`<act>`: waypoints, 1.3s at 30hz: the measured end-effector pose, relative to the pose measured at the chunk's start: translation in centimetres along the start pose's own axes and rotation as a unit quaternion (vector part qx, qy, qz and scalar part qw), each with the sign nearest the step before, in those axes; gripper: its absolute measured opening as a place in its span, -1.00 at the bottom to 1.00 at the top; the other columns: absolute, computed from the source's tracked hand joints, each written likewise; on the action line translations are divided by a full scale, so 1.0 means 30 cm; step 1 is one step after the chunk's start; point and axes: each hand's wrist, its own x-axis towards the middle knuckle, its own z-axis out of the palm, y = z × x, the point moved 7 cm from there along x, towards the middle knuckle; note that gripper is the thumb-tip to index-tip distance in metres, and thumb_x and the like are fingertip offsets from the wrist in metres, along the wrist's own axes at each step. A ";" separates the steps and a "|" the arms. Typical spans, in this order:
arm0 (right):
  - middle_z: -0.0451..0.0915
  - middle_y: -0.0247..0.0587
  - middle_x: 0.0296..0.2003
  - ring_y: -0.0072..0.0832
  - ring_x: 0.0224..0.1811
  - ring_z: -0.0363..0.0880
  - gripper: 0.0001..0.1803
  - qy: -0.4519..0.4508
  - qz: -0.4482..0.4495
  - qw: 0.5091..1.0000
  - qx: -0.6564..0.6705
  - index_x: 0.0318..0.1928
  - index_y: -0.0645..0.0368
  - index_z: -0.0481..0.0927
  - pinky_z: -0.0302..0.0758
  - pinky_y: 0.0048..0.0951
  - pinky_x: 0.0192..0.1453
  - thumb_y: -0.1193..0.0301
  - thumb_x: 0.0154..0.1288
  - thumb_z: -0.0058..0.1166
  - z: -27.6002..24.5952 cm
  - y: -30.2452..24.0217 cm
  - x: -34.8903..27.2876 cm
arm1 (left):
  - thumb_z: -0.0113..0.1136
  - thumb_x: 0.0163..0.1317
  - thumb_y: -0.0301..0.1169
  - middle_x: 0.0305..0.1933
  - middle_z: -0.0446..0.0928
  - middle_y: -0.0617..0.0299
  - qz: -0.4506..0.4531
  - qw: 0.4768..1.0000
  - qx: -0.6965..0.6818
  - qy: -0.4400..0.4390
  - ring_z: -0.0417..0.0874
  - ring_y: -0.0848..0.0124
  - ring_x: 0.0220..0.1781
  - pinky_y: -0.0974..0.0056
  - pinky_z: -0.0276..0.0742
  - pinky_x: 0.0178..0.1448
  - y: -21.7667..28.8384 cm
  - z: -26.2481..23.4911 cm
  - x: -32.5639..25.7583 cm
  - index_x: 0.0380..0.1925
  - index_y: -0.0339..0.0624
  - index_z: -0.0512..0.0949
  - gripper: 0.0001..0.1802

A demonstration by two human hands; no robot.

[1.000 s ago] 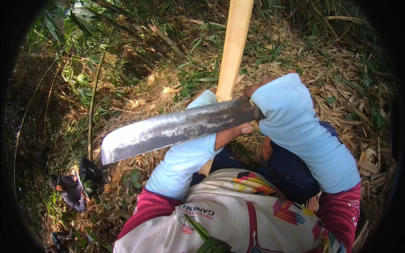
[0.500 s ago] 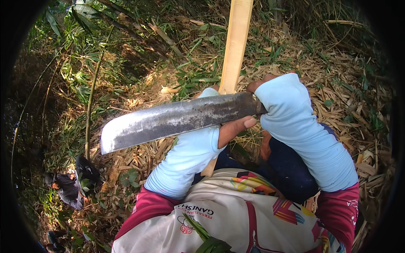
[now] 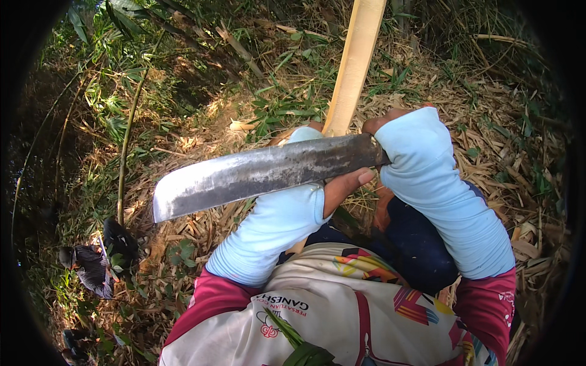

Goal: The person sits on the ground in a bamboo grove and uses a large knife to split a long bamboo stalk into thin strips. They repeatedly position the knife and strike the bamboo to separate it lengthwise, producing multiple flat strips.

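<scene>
Ground: dry, straw-brown leaf litter (image 3: 464,131) with green grass tufts (image 3: 274,113) growing through it.
Thicket: one slender, olive-brown stem (image 3: 130,131) at nine to ten o'clock, against dark foliage.
Strip: long, flat, pale-yellow, wood-like strip (image 3: 355,64), running from between twelve and one o'clock down toward six.
Machete: broad, streaked-grey steel machete (image 3: 262,174), laid across above the strip, blade end pointing to nine o'clock.
Right hand (image 3: 397,137): at two o'clock, closed round the machete's handle, which is mostly hidden.
Left hand (image 3: 332,194): near the right, partly beneath the blade, curled about the strip; contact hidden. Thumb toward three o'clock; cannot tell whether it touches steel.
Covers: pale-blue, stretchy fabric arm covers (image 3: 250,238) reach over both hands.
Co-worker: person in dark, striped top (image 3: 94,272), at eight o'clock, well apart.
</scene>
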 end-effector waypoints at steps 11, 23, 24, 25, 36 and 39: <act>0.56 -0.13 -0.50 -0.11 -0.44 0.60 -0.67 -0.020 0.048 0.999 -0.001 -0.33 0.06 0.67 0.50 -0.20 -0.37 0.41 -0.25 0.39 0.026 0.034 -0.009 | 0.51 0.06 -0.26 -0.36 0.62 0.16 0.106 0.992 0.045 0.057 0.66 0.25 -0.31 0.17 0.52 -0.20 0.029 0.011 0.010 -0.26 -0.10 0.71 -0.73; 0.58 -0.19 -0.52 -0.23 -0.44 0.66 -0.74 -0.019 0.013 1.000 -0.001 -0.28 0.09 0.62 0.52 -0.22 -0.38 0.41 -0.08 0.22 0.024 0.015 -0.009 | 0.53 0.02 -0.25 -0.35 0.64 0.18 0.065 0.995 -0.026 0.075 0.68 0.26 -0.31 0.20 0.57 -0.17 0.000 0.013 0.001 -0.23 -0.13 0.67 -0.66; 0.58 -0.19 -0.52 -0.23 -0.45 0.65 -0.75 -0.014 0.013 1.000 -0.005 -0.29 0.09 0.62 0.52 -0.22 -0.38 0.42 -0.09 0.23 0.022 0.010 -0.008 | 0.53 0.02 -0.25 -0.36 0.64 0.18 0.070 0.994 -0.028 0.077 0.68 0.26 -0.31 0.19 0.57 -0.17 0.003 0.012 -0.001 -0.23 -0.13 0.67 -0.66; 0.58 -0.20 -0.52 -0.23 -0.45 0.65 -0.75 -0.010 0.014 1.000 -0.008 -0.29 0.08 0.62 0.51 -0.22 -0.38 0.42 -0.10 0.23 0.018 0.009 -0.006 | 0.53 0.02 -0.25 -0.36 0.64 0.18 0.077 0.993 -0.027 0.081 0.68 0.25 -0.30 0.19 0.57 -0.17 0.003 0.012 -0.001 -0.23 -0.13 0.67 -0.66; 0.58 -0.21 -0.53 -0.24 -0.45 0.65 -0.79 -0.026 0.018 0.999 -0.013 -0.35 0.04 0.61 0.51 -0.21 -0.37 0.41 -0.10 0.23 0.021 0.012 0.000 | 0.52 0.05 -0.28 -0.29 0.65 0.16 0.093 0.993 0.052 0.059 0.68 0.28 -0.24 0.22 0.57 -0.13 0.017 0.010 0.002 -0.19 -0.18 0.61 -0.62; 0.58 -0.22 -0.52 -0.25 -0.44 0.66 -0.80 -0.021 0.021 0.999 -0.030 -0.33 0.01 0.63 0.50 -0.21 -0.37 0.37 -0.08 0.23 0.018 0.010 0.000 | 0.49 0.13 -0.38 -0.15 0.67 0.15 0.068 0.994 0.088 0.005 0.67 0.41 -0.09 0.32 0.55 0.02 0.008 0.020 -0.001 0.00 -0.31 0.48 -0.50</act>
